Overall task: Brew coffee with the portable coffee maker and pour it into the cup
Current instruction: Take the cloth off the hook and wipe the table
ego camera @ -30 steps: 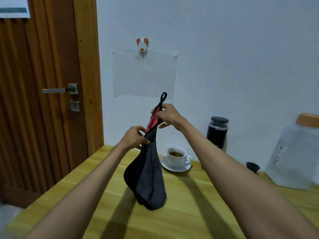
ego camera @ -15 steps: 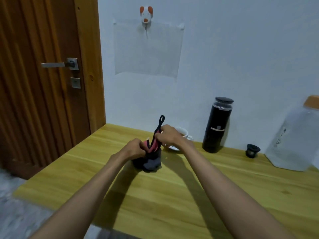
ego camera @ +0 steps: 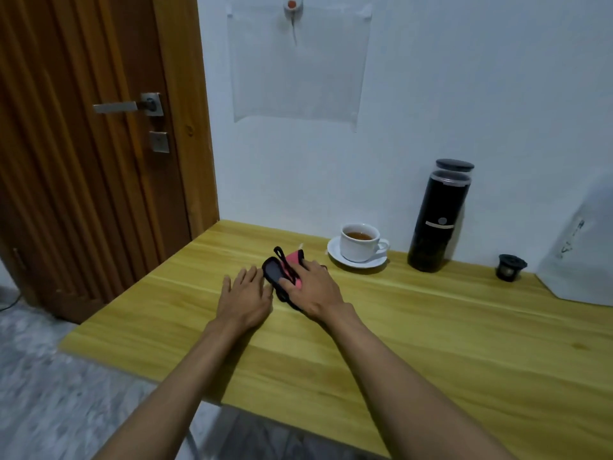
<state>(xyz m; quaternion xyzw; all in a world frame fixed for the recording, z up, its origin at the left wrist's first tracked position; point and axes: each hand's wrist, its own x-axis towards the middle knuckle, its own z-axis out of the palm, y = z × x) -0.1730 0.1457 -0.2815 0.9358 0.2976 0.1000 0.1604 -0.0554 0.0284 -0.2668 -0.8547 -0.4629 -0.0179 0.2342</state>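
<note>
A light wooden bench (ego camera: 431,343) with yellowish grain runs from the near right to the far wall. Near its middle lies a folded black pouch (ego camera: 273,273) with a pink lining and a black loop, flat on the wood. Just right of it and farther back sits a white saucer (ego camera: 334,253) bearing a white cup (ego camera: 358,245) of brown liquid. Right of the saucer, close to the wall, the tall black portable coffee maker (ego camera: 438,220) stands upright. Farther right sits a small black filter basket (ego camera: 510,267), and at the right edge a large pale container (ego camera: 577,254).
</note>
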